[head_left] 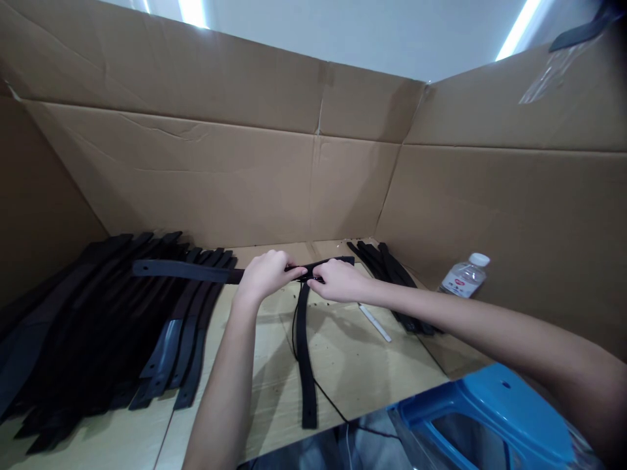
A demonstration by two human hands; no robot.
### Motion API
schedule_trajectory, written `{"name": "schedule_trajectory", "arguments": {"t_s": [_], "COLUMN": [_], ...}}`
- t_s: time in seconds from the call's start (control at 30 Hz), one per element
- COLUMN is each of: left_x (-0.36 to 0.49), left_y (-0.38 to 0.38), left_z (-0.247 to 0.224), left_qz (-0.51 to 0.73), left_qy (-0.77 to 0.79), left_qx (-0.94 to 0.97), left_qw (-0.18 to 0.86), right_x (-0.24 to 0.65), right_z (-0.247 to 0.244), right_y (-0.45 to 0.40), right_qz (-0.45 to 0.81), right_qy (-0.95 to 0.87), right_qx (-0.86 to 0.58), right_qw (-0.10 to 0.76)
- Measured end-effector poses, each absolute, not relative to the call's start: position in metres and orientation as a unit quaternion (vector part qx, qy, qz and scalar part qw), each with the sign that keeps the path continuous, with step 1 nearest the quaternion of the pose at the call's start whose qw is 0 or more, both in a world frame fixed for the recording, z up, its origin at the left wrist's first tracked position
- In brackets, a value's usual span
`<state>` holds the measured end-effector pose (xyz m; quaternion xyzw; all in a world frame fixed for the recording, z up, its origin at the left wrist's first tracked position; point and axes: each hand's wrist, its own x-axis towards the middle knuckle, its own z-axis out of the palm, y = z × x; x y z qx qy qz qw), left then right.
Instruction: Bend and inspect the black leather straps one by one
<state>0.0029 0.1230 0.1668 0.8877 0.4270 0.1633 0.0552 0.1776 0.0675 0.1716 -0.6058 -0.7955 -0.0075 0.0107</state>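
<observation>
A long black strap [183, 270] runs sideways above the table, its flat end with a hole pointing left. My left hand [268, 275] is closed around its middle. Close beside it, my right hand [337, 279] pinches the same strap near its right part, fingertips almost meeting the left ones. Whatever small detail lies between the fingertips is hidden. Below the hands a second black strap [306, 365] hangs or lies toward the table's front edge. A thin black cord [329, 399] loops beside it and trails off over the edge.
A large pile of black straps [108, 326] covers the left of the table [274, 418]. More straps [399, 274] lie at the right. A white pen-like stick [375, 322], a clear bottle [463, 279] and a blue plastic stool [509, 411] are also there. Cardboard walls [220, 156] enclose the table.
</observation>
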Motion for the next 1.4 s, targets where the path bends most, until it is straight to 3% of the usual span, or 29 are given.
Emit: {"name": "schedule_trajectory", "arguments": {"t_s": [1.07, 1.4], "left_x": [0.002, 0.0], "left_y": [0.122, 0.123], "left_z": [0.169, 0.169], "left_qz": [0.156, 0.161], "left_qy": [0.431, 0.429], "left_qx": [0.887, 0.888], "left_qw": [0.054, 0.046], "right_x": [0.183, 0.19], "right_z": [0.169, 0.167], "right_y": [0.064, 0.066], "right_qz": [-0.027, 0.044], "right_qy": [-0.817, -0.801], "right_qx": [-0.576, -0.596], "right_qw": [0.0, 0.032]}}
